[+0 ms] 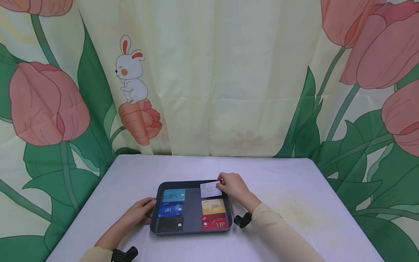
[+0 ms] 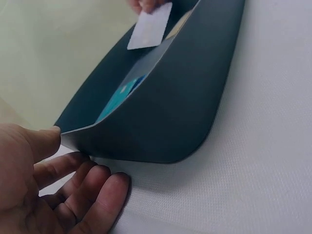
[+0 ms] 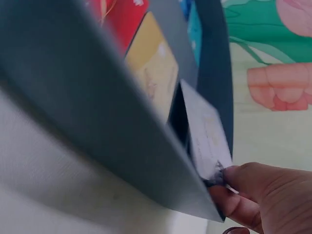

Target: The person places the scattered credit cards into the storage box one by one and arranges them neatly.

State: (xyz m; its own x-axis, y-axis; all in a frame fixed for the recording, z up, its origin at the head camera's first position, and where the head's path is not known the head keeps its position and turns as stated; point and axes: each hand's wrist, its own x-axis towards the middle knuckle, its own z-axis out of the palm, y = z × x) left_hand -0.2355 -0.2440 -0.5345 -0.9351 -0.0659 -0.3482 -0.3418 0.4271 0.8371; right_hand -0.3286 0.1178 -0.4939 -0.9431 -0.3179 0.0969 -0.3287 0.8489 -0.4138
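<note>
A dark grey tray (image 1: 191, 232) lies on the table with bank-style cards in two columns. My right hand (image 1: 234, 185) pinches a white card (image 1: 209, 189) by its right end at the tray's far right corner. In the right wrist view this white card (image 3: 207, 129) is tilted, its near end between thumb and fingers. Below it in the right column are a gold card (image 1: 213, 206) and a red VIP card (image 1: 214, 221). The left column has a teal card (image 1: 174, 195), a blue card (image 1: 170, 209) and a black card (image 1: 170, 225). My left hand (image 1: 140, 212) holds the tray's left rim, thumb on top, fingers outside.
A white cloth covers the table (image 1: 281, 189). Behind its far edge hangs a curtain (image 1: 226, 80) printed with tulips and a rabbit. A black wrist camera (image 1: 242, 220) sits by the tray's right side, another wrist camera (image 1: 125, 254) at the front left.
</note>
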